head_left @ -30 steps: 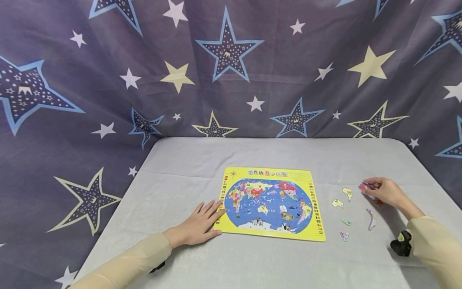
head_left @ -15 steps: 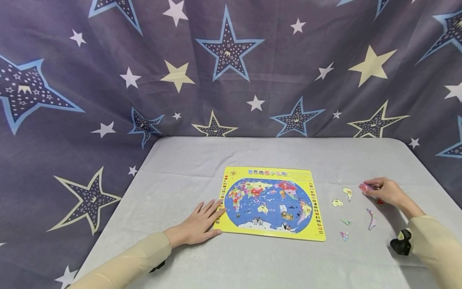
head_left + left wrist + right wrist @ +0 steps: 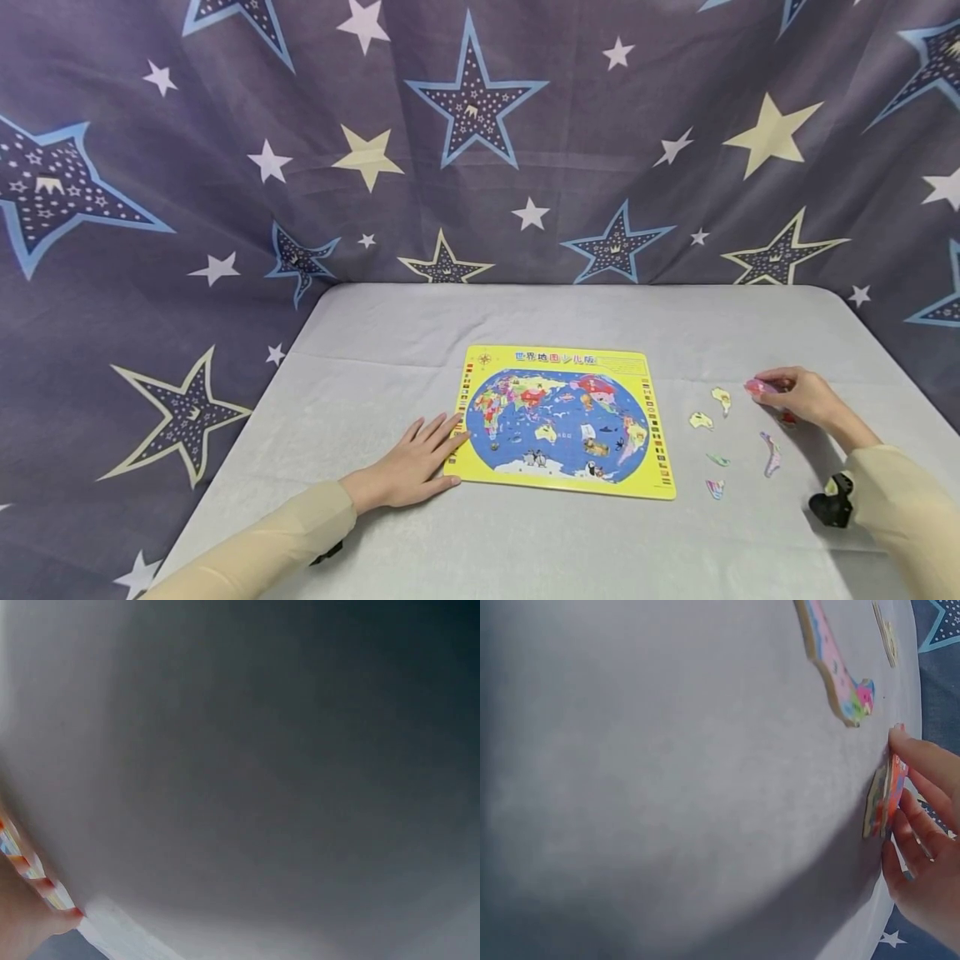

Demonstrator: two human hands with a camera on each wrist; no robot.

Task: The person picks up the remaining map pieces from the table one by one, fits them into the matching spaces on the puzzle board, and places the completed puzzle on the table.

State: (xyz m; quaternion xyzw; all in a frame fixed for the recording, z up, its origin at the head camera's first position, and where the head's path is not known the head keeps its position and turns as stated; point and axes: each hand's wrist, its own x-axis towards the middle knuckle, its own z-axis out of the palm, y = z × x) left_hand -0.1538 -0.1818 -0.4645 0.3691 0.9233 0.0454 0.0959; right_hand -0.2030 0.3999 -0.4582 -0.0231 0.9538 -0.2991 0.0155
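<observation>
A yellow-bordered world map puzzle board [image 3: 555, 492] lies flat on the table. My left hand [image 3: 408, 468] rests at its left edge, the straight fingers spread over the border. To the right of the board, my right hand [image 3: 806, 396] pinches a red and pink puzzle piece [image 3: 761, 388] between thumb and fingers. The right wrist view shows the held piece [image 3: 898, 784] edge-on, with another piece [image 3: 873, 802] beside it. A red piece [image 3: 788, 420] lies partly hidden under the right hand. The left wrist view shows mostly blurred cloth, with the fingertips [image 3: 45, 889] at the lower left.
Loose pieces lie between board and right hand: a cream one [image 3: 722, 402], a pale yellow one [image 3: 701, 422], a green one [image 3: 717, 459], a striped one [image 3: 715, 489] and a long pink one [image 3: 772, 455]. A star-patterned curtain [image 3: 525, 250] hangs behind the grey-covered table [image 3: 390, 333].
The piece in my right hand has tilted slightly between the fingers. My left hand and the board stay where they were.
</observation>
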